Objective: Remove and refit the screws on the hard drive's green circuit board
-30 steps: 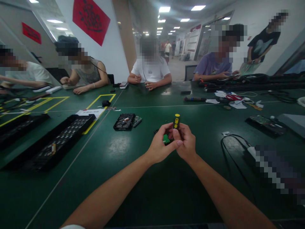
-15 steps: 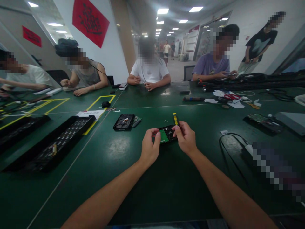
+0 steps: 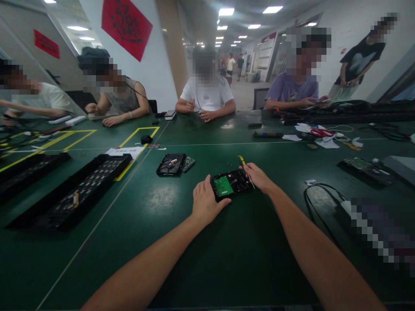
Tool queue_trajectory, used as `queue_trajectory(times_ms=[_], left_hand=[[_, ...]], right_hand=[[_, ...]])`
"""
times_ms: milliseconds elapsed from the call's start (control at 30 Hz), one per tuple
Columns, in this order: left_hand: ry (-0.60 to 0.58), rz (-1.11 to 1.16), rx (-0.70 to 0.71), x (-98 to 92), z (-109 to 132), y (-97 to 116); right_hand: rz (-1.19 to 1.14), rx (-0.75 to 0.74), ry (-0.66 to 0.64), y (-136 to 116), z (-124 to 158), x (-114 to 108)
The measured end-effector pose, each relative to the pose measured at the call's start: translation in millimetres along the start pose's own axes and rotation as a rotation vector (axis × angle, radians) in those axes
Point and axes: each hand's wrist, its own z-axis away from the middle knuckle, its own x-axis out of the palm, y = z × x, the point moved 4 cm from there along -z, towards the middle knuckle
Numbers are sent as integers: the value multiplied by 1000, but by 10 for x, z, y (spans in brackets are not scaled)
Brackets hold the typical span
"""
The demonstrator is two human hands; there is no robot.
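Green matting covers the long table (image 3: pixel 181 242), marked with yellow tape lines at 10 o'clock; several people sit along its far side, their hands busy with their own things.

Dead ahead at 12 o'clock lies the hard drive (image 3: pixel 238 181), flat on the table with its underside up, a green circuit board (image 3: pixel 223 186) showing on its left half; my left hand (image 3: pixel 205 203) clasps the drive's 9 o'clock end, thumb laid along the near edge, fingers curled against the far-left corner; my right hand (image 3: pixel 259 177) sits at the drive's 3 o'clock edge, closed around a screwdriver (image 3: pixel 241 160); the yellow-and-black handle pokes out of the fist toward 11 o'clock, and the thin shaft runs down past the drive's right corner; whether the tip touches the drive I cannot tell.

At 10 o'clock of the drive, well apart, rests a second drive (image 3: pixel 171 164) with a small loose board (image 3: pixel 188 163) just beside it; further out at 9 o'clock a long black tray (image 3: pixel 78 190) lies at an angle, with another dark tray (image 3: pixel 29 170) beyond it; a white sheet (image 3: pixel 125 151) sits at the first tray's far end; at 3 o'clock a black cable (image 3: pixel 316 203) loops across the mat; red scissors (image 3: pixel 319 132) lie among paper scraps at 1 o'clock.
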Motion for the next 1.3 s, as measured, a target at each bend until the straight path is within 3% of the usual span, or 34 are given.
queue_trajectory(times_ms=[200, 433, 600, 800, 933, 1100, 1300], left_hand=[[4, 4, -33, -14, -109, -127], [36, -19, -35, -66, -112, -220], [24, -42, -94, -133, 44, -117], [-30, 55, -135, -216, 262, 164], [-50, 127, -105, -253, 385, 317], [-50, 144, -89, -253, 410, 355], [-25, 120, -72, -239, 359, 301]], right_hand=[[4, -5, -40, -20, 12, -26], [48, 10, -2, 71, 319, -202], [120, -16, -15, 94, 521, -186], [142, 5, -80, 66, 601, -30], [126, -55, -29, 9, 597, 62], [76, -52, -37, -27, 649, 128], [-26, 8, -199, -103, 776, 299]])
